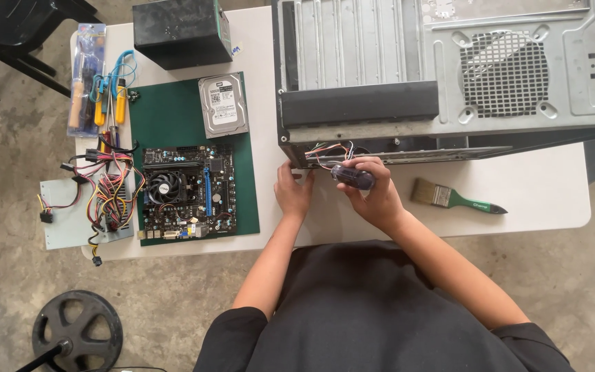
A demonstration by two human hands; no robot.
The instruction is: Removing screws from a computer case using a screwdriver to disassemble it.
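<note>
Nearest to us: our left hand (293, 193), fingers curled, pressing against the lower front corner of the grey steel computer case (449, 76) that lies on its side; whether it grips an edge or only braces we cannot tell.

Beside it: our right hand (373, 196), clenched around the translucent purple-handled screwdriver (353, 177), the tool lying roughly level at the case's open edge, just under a bundle of thin coloured front-panel wires (328, 151) that spill from the opening.

To the right on the white desk (552, 186): a green-handled flat paintbrush (452, 198), apart from the hands.

To the left: a dark green cutting mat (173, 114) bearing a black motherboard with fan cooler (186, 191) and, farther up, a silver hard drive (222, 105). Beyond the mat's left edge, a grey power supply with a tangle of coloured cables (101, 200).

Farthest: a packet of blue and yellow small tools (98, 79) and a black box (182, 31) at the desk's back edge.

Risks, in our judgement: the tool's tip (hidden from us) sits close to the thin wires, so a slip could nick or tug them loose; the case's sheet-metal rim could cut the bracing fingers; a freed screw could drop inside the case unseen.
</note>
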